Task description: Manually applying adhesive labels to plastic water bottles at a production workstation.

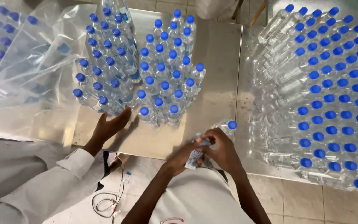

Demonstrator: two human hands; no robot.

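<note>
I see both hands at near table edge; right hand [224, 151] gripping clear plastic bottle with blue cap [227, 126], lying tilted; left hand [183, 157] pinching white-blue label [194, 159] against it; co-worker's hand [112, 126] flat on steel table [216, 62], left.

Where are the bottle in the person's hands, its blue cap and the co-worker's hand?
held bottle [222, 126], head view, clear shoulder.
blue cap [232, 124], head view, cap top.
co-worker's hand [112, 125], head view, back of hand.

Blue-capped clear bottle [225, 126], tilted, table edge
</note>
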